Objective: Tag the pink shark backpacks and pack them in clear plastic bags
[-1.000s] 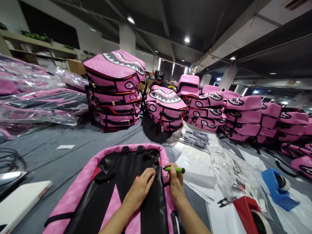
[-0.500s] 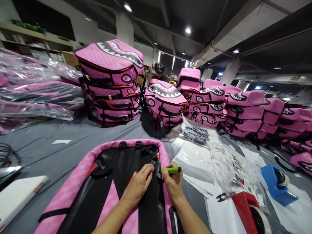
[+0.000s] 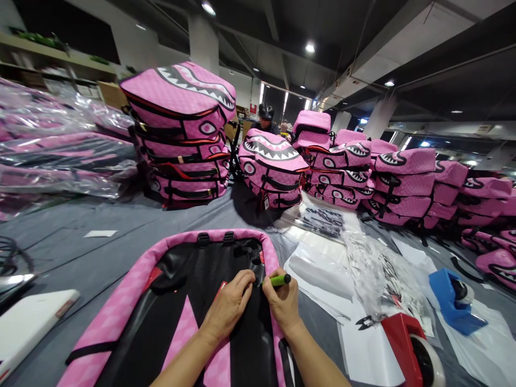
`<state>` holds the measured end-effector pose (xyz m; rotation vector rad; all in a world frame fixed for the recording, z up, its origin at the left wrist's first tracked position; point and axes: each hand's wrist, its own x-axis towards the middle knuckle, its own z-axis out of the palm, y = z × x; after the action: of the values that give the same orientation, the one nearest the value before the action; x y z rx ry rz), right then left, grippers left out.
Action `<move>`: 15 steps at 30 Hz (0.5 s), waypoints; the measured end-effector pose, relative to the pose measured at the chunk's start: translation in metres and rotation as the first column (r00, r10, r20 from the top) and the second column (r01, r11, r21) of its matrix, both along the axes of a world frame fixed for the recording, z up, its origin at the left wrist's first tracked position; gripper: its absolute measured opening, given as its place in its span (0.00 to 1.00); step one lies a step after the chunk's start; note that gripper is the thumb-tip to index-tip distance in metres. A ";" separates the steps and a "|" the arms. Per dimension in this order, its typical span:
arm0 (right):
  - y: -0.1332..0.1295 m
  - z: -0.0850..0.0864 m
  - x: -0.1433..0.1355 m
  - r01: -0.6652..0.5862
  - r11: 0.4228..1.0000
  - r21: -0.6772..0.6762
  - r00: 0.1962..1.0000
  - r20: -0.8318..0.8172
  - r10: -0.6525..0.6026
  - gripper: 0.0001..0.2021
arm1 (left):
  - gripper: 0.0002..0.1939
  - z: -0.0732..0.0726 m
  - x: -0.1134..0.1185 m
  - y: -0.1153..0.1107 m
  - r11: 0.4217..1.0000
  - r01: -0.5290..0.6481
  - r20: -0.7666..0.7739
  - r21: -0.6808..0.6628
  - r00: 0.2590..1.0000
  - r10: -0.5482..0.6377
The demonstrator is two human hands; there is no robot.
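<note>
A pink and black bag (image 3: 250, 333) lies on the grey cloth in front of me, with its black panel facing up. My right hand (image 3: 282, 301) pinches a green marker (image 3: 279, 280) over the bag's right edge, its tip end hidden by the fingers. My left hand (image 3: 230, 305) rests on the black panel just left of the marker, fingers bent together; anything between the fingertips is too small to make out. A small red piece (image 3: 221, 288) shows beside the left hand.
Stacked pink shark-face bags (image 3: 181, 134) stand behind. Plastic-wrapped bags (image 3: 60, 161) lie at left, above a white box (image 3: 36, 328). At right are papers, clear plastic, small snips (image 3: 365, 322), a red tape dispenser (image 3: 403, 344) and a blue one (image 3: 447, 295). A person (image 3: 266, 118) is behind.
My right hand with the green marker has moved slightly left, closer to my left hand. The left hand stays in place on the bag.
</note>
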<state>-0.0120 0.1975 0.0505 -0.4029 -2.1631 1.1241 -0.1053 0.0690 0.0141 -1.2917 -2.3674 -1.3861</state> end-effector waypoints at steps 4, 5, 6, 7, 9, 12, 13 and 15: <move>-0.001 0.000 0.000 -0.004 1.000 0.023 1.000 0.015 0.004 0.15 | 0.13 0.000 0.000 0.000 1.000 0.010 -0.005 -0.005 1.000 -0.010; -0.001 0.000 -0.001 -0.001 0.999 0.035 1.000 0.017 0.000 0.14 | 0.13 0.000 0.000 0.000 1.000 0.012 -0.006 -0.006 1.000 -0.012; -0.001 -0.001 -0.001 0.008 0.999 0.050 1.000 0.014 -0.009 0.13 | 0.13 0.001 0.000 0.000 1.000 0.013 -0.007 -0.006 1.000 -0.013; -0.002 -0.001 -0.002 0.024 0.998 0.063 1.000 0.004 -0.024 0.12 | 0.13 0.001 0.001 0.000 1.000 0.014 -0.009 -0.006 1.000 -0.014; -0.002 -0.002 -0.002 0.049 0.996 0.080 0.999 -0.016 -0.048 0.12 | 0.13 0.002 0.001 0.000 1.000 0.017 -0.014 -0.004 1.000 -0.017; -0.002 -0.004 -0.001 0.033 0.996 0.088 0.999 0.002 -0.034 0.13 | 0.13 0.002 0.001 0.001 1.000 0.023 -0.025 0.001 0.999 -0.023; -0.001 -0.004 -0.001 0.024 0.995 0.095 1.000 0.012 -0.025 0.13 | 0.13 0.002 0.001 0.001 1.000 0.025 -0.030 0.003 0.999 -0.025; -0.001 -0.006 -0.001 0.032 0.992 0.121 0.999 0.007 -0.033 0.12 | 0.13 0.001 0.000 0.002 1.000 0.026 -0.038 0.008 0.999 -0.026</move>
<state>-0.0131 0.1966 0.0447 -0.3882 -2.2116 0.9700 -0.1052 0.0708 0.0151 -1.3387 -2.3257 -1.3645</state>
